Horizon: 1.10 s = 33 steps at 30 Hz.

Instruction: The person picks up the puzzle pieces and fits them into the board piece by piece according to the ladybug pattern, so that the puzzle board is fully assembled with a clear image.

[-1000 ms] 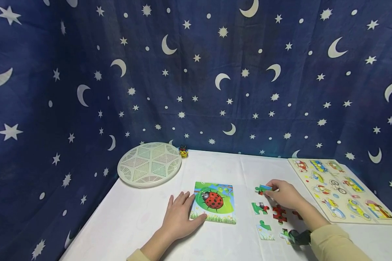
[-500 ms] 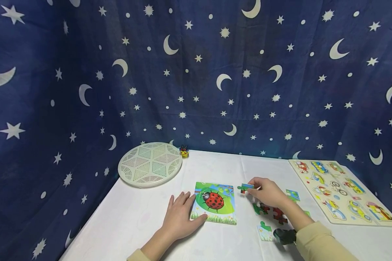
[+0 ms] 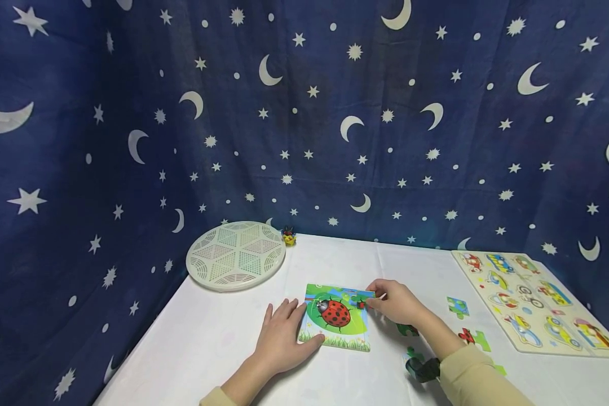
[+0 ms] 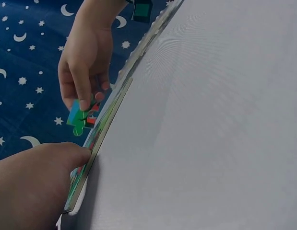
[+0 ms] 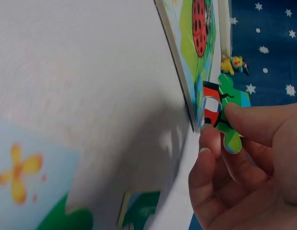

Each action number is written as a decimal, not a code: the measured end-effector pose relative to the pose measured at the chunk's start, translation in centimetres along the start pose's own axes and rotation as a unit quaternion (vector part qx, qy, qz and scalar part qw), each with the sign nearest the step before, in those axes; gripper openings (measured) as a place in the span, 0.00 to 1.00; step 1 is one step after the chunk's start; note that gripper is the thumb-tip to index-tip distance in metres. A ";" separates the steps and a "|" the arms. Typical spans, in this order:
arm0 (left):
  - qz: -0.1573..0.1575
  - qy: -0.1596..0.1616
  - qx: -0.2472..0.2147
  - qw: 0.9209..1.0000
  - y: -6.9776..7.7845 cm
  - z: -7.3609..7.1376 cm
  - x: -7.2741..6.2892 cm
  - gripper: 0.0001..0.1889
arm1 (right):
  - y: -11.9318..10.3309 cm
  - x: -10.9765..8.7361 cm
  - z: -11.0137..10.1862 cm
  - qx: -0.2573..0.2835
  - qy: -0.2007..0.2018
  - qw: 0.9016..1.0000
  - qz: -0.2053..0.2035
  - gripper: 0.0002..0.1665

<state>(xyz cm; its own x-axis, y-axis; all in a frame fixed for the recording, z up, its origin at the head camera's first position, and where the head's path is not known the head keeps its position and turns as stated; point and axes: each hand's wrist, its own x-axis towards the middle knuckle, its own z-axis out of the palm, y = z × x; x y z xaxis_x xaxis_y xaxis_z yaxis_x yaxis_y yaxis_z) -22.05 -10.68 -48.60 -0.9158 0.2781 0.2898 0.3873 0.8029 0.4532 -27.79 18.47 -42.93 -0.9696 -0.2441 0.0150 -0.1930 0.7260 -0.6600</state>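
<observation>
A square ladybug picture board (image 3: 337, 340) lies flat on the white table. My left hand (image 3: 283, 338) rests at its left side, fingers extended along the edge and thumb touching the lower edge. Over the board's upper right corner, my right hand (image 3: 398, 304) pinches a jigsaw piece (image 5: 227, 88) between thumb and fingers. Green, red, black and blue show on the piece, which has a rounded notch. In the left wrist view, the piece (image 4: 79, 118) appears tilted above the board's surface. Whether it touches the board, I cannot tell.
Several loose jigsaw pieces, including a blue-green one (image 3: 458, 306) and a red one (image 3: 466, 335), lie right of the board, partly hidden by the right arm. A wooden inset puzzle (image 3: 525, 310) lies farther right. Behind left are a round perforated board (image 3: 235, 255) and a small yellow toy (image 3: 289, 238).
My right hand has carried the pinched jigsaw piece leftward from among the loose pieces to the ladybug board's upper right corner. The left hand has stayed at the board's edge.
</observation>
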 end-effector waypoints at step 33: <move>0.001 0.001 0.005 1.000 0.1 0.0 0.0 0.42 | -3.2 2.8 4.3 -0.048 0.011 0.999 -0.011 0.10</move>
<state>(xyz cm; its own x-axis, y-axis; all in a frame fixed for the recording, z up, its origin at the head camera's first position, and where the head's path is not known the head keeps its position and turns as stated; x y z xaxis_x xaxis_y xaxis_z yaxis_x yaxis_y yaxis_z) -22.03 -10.55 -48.51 -0.9148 0.2784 0.2927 0.3880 0.8071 0.4450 -29.28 12.67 -43.97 -0.9677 -0.2477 0.0467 -0.2276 0.7792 -0.5840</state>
